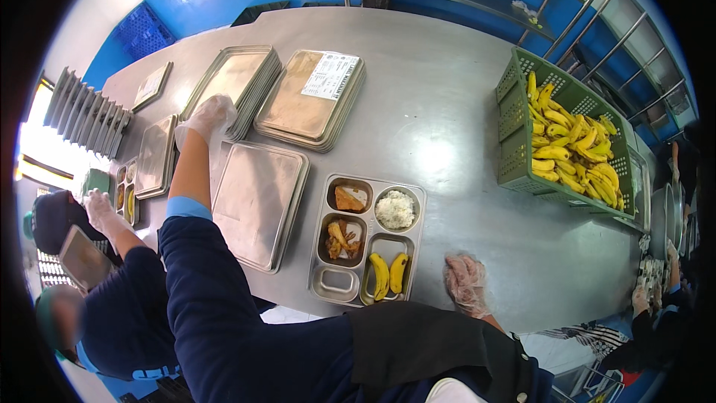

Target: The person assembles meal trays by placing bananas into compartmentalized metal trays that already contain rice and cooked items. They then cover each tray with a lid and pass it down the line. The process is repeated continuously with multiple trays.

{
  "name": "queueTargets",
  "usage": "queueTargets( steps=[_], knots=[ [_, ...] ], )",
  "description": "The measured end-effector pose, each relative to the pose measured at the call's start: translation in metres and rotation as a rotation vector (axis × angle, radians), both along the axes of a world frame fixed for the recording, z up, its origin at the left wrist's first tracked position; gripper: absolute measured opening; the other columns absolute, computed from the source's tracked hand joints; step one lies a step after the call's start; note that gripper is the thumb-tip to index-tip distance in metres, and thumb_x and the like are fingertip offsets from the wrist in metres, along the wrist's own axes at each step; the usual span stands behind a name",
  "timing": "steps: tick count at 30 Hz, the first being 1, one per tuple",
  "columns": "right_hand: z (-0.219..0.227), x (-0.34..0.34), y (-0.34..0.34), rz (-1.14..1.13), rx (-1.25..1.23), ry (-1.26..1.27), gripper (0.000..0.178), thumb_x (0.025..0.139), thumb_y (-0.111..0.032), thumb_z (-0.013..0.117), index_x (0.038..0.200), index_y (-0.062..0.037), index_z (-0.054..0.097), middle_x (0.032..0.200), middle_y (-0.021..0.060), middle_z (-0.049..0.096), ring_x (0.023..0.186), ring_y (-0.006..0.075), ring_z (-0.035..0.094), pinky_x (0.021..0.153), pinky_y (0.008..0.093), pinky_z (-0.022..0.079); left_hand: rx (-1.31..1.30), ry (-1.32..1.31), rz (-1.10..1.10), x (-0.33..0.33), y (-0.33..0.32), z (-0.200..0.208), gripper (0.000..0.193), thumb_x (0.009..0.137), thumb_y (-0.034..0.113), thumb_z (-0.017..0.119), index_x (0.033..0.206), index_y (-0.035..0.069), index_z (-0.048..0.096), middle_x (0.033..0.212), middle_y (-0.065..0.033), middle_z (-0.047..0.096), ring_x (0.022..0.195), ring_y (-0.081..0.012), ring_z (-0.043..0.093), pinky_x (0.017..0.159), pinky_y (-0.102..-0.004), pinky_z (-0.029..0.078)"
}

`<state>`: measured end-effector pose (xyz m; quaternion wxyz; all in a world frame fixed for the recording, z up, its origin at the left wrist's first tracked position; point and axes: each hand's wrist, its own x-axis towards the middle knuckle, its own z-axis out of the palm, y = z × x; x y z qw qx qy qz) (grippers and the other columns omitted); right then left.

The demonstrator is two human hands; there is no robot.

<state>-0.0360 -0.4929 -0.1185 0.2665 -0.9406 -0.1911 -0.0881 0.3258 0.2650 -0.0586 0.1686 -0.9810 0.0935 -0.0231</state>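
My left hand (206,116), in a clear plastic glove, reaches out to the left and closes over the near edge of a stack of metal tray lids (233,73). Its fingertips are partly hidden by the glove. My right hand (468,285), also gloved, lies on the steel table with nothing in it, fingers loosely extended. Between my arms stands an uncovered metal compartment tray (318,227). It holds white rice (395,210), a browned piece of food (349,198), brown cooked meat pieces (341,240) and two bananas (388,275); one compartment holds nothing.
A second lid stack (294,104) bears a printed sheet (330,75). Covered trays (257,205) lie beside my left arm. A green crate (514,153) of bananas (570,138) stands at right. Co-workers (123,306) are at the left and far right, near another filled tray (127,190).
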Motion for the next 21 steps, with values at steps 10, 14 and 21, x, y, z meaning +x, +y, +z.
queueTargets(
  steps=[10, 14, 21],
  knots=[
    [0.013, 0.006, 0.007, -0.019, 0.006, -0.129, 0.042, 0.085, -0.008, 0.075, 0.125, -0.0163, 0.066, 0.093, 0.0104, 0.062, 0.078, 0.0362, 0.062, 0.067, 0.0493, 0.049, -0.072, -0.074, -0.124, 0.017, 0.005, -0.011, 0.016, 0.099, 0.01, 0.052, 0.113, 0.007, 0.06, 0.109, -0.0168, 0.069, 0.106, -0.0352, 0.069, 0.091, -0.0445, 0.056],
    [0.022, 0.009, 0.01, -0.011, 0.01, -0.133, 0.04, 0.085, -0.006, 0.074, 0.123, -0.0151, 0.066, 0.088, 0.0106, 0.061, 0.075, 0.0361, 0.062, 0.063, 0.0499, 0.049, 0.011, -0.03, -0.177, 0.016, 0.009, -0.023, 0.017, 0.1, 0.012, 0.052, 0.115, 0.009, 0.06, 0.111, -0.0168, 0.069, 0.103, -0.0325, 0.069, 0.09, -0.0419, 0.056],
    [0.016, 0.003, 0.005, -0.041, 0.058, -0.013, 0.039, 0.084, -0.003, 0.073, 0.122, -0.0124, 0.072, 0.101, 0.0137, 0.066, 0.087, 0.0383, 0.062, 0.077, 0.0496, 0.049, -0.384, -0.057, 0.052, -0.048, -0.021, 0.003, 0.024, 0.098, 0.029, 0.064, 0.102, 0.007, 0.072, 0.104, -0.0204, 0.074, 0.102, -0.0374, 0.072, 0.09, -0.048, 0.057]
  ],
)
